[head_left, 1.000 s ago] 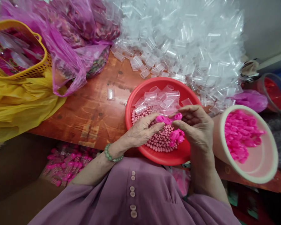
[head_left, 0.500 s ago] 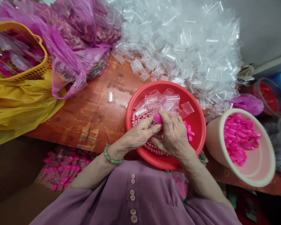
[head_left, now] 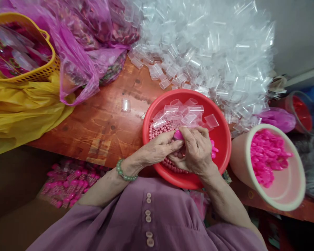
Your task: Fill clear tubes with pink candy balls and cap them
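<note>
Over the red basin [head_left: 147, 130] my two hands meet around a small bright pink plastic cap [head_left: 177, 134]. My left hand [head_left: 159, 146], with a green bead bracelet [head_left: 119, 170] at the wrist, pinches it from the left. From the right, my right hand [head_left: 197, 150] closes on it with thumb and fingers, covering most of its lower part. Pink beads [head_left: 161, 129] lie in the basin under and left of my hands. Behind them are several clear plastic tubes [head_left: 196, 109], and more pink plastic pieces [head_left: 214, 150] show beside my right hand.
A cream bucket [head_left: 247, 139] of pink plastic pieces stands right of the basin. A large heap of clear tubes [head_left: 199, 45] covers the table's back. One tube [head_left: 126, 105] lies apart. At left are purple bags [head_left: 78, 76], a yellow basket [head_left: 56, 64] and a yellow bag [head_left: 28, 115].
The view has shifted slightly. My hands stay together at the pink cap, which now sits turned a little, with its top less visible between my fingers.
</note>
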`<state>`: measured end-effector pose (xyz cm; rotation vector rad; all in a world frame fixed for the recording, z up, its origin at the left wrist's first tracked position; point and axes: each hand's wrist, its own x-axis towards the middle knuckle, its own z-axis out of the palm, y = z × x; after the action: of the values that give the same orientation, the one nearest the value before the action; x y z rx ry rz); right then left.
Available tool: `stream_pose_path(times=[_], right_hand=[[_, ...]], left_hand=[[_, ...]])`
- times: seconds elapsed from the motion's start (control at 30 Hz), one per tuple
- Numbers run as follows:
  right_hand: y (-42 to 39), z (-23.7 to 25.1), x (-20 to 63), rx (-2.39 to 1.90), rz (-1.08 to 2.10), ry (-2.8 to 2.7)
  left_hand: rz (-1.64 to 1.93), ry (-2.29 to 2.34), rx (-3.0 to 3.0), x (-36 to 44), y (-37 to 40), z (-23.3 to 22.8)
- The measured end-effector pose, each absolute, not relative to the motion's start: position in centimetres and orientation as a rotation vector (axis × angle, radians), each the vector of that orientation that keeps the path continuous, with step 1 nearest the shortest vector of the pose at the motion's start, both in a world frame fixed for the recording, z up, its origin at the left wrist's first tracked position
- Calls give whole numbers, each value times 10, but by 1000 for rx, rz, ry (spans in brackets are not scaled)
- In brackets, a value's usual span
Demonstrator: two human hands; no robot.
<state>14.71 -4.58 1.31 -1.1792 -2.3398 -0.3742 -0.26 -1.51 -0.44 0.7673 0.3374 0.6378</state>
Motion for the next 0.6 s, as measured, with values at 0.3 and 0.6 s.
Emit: stream_pose_path(times=[0.3, 0.6], right_hand=[[-49, 10, 155, -1251, -203, -2402], [-55, 11, 151, -1117, -260, -2379]], left_hand=[[561, 529, 597, 4, -13, -11], [578, 760, 660, 19, -26, -6]])
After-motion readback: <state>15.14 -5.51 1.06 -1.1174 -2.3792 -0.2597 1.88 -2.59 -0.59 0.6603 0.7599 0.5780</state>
